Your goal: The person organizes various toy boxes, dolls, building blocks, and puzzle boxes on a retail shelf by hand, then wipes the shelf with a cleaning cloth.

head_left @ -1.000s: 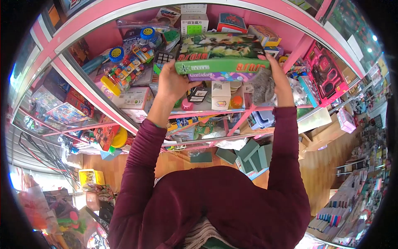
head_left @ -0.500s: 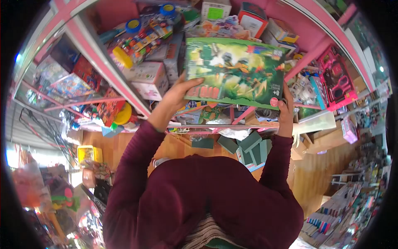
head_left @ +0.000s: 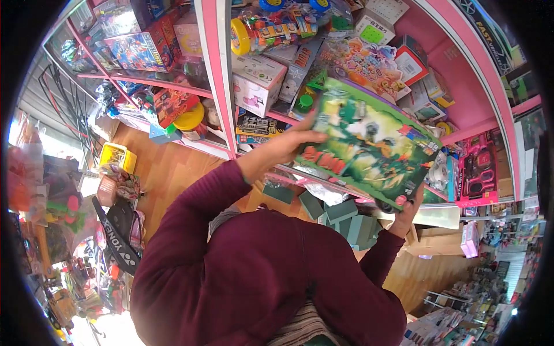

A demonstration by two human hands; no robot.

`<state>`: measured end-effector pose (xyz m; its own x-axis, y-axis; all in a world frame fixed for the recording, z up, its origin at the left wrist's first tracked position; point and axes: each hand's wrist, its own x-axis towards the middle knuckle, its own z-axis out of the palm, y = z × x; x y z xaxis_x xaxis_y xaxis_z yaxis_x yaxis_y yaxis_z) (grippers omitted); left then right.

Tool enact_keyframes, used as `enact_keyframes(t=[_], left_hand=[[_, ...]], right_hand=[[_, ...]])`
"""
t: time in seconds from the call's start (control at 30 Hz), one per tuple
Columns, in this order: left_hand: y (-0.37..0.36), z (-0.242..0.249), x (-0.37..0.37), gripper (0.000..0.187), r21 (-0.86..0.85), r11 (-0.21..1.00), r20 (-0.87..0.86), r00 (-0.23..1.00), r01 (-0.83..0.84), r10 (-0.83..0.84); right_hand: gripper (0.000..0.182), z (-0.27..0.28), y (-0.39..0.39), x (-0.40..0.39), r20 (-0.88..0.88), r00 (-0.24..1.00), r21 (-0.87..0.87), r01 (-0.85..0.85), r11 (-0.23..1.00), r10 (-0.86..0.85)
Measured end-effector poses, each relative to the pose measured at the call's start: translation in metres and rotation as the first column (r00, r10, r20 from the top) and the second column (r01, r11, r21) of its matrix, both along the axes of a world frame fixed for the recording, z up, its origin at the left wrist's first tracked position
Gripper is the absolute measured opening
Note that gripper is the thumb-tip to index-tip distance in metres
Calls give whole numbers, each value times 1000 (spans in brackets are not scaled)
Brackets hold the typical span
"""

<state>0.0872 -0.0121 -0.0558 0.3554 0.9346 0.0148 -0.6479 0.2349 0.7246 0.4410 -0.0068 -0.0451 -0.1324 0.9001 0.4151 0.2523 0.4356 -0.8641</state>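
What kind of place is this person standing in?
Probably a toy shop: pink-framed shelves hold boxed toys, a wheeled toy sits in clear wrapping, and the person's hands hold a green picture box.

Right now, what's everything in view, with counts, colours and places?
Toy box: one, green, held between hands
Cartoon-picture box: one, multicoloured, shelf
Bagged wheeled toy: one, multicoloured, shelf
Carton: one, white and pink, shelf
Play set: one, hot pink, right
Basket: one, yellow, floor left
YONEX bag: one, black, left
Floor boxes: several, dark green, beyond torso
Shelving: pink, ahead
Other goods: many, mixed colours, around, too small to count
Left hand: one, bare, box's left side
Right hand: one, bare, box's near right corner
Sleeves: two, maroon, both arms
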Motion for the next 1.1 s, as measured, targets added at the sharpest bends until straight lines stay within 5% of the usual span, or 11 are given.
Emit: enact_keyframes(t=[0.07, 0.17, 0.27, 0.4, 0.47, 0.6, 0.67, 0.73, 0.83, 1.0, 1.1], left_hand=[[-25, 6, -24, 75, 52, 998, 25, 999, -32, 31], [-60, -23, -74, 87, 97, 985, -200, 966, -146, 163], [-98, -29, -118, 82, 149, 962, -326, 907, -228, 266], [-147, -53, -172, 77, 255, 889, -305, 840, -381, 448], [-169, -59, -194, 77, 277, 860, -304, 810, -429, 502], [-200, -76, -239, 76, 222, 742, -222, 709, -632, 670], [-213, -83, -268, 75, 58, 769, -135, 759, -636, 638], [-219, -89, -294, 72, 76, 766, -140, 754, -638, 642], [-222, -105, -324, 62, -103, 748, 95, 742, -655, 663], [-210, -95, -376, 52, -288, 734, 80, 748, -615, 659], [-194, -80, -408, 56, -345, 781, -21, 836, -521, 549]], right_hand=[[100, 8, -18, -34, -159, 986, 11, -55, 998, 56], [101, 21, -32, -70, -15, 996, 24, -82, 996, 83], [99, 21, -35, -104, 136, 940, -4, -314, 949, 312], [87, 20, -36, -170, -2, 872, -92, -488, 868, 490], [83, 16, -30, -195, 276, 744, -9, -631, 776, 609], [86, 21, -45, -276, 186, 689, -92, -697, 711, 700], [92, 23, -48, -318, 310, 669, 111, -732, 673, 676], [93, 12, -49, -354, 187, 642, 50, -762, 645, 744], [92, 29, -64, -409, -26, 645, -82, -763, 641, 764], [74, 19, -61, -459, -7, 743, -287, -643, 710, 670], [56, -21, -48, -473, -420, 791, -492, -610, 621, 445]])
